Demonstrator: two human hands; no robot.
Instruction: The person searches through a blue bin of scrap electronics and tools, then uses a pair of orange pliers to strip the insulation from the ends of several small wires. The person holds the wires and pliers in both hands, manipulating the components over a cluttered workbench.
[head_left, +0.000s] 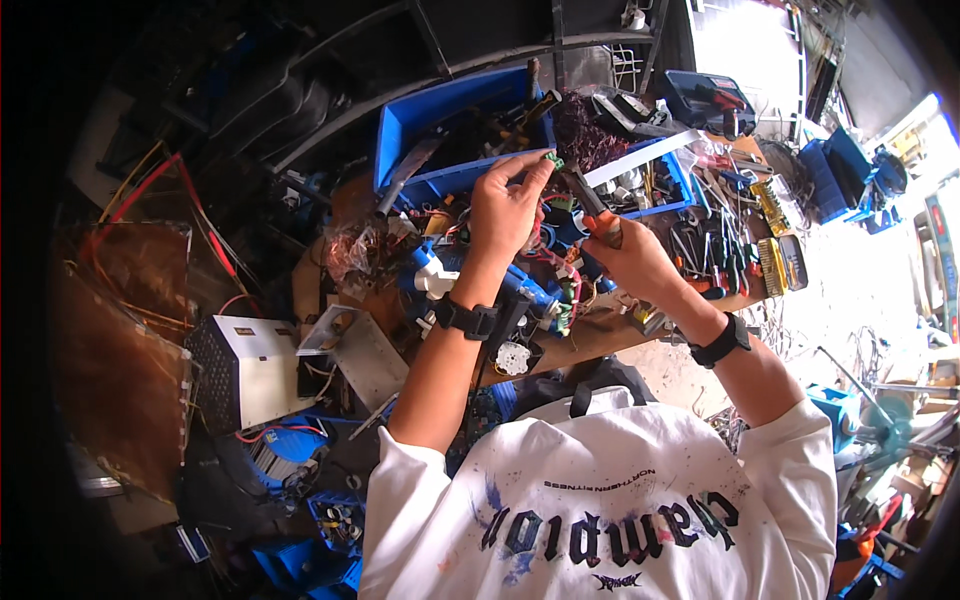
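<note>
My left hand point(506, 205) is raised over the cluttered bench, thumb and forefinger pinching a small green part point(555, 160) that looks like a connector block. In my right hand point(640, 262) is an orange-handled tool point(603, 224) with a dark metal end. That end points up and left, close to the green part; whether the two touch I cannot tell. The exact kind of tool is unclear. Below both hands lie tangled coloured wires point(568, 285) and a blue-and-white plug-like piece point(432, 272).
A blue bin point(400, 120) of tools stands behind my left hand. A smaller blue tray point(682, 190) holds metal parts. Screwdrivers and pliers point(715, 245) crowd the right of the bench, beside a yellow bit case point(780, 265). A white metal box point(262, 370) sits low at left.
</note>
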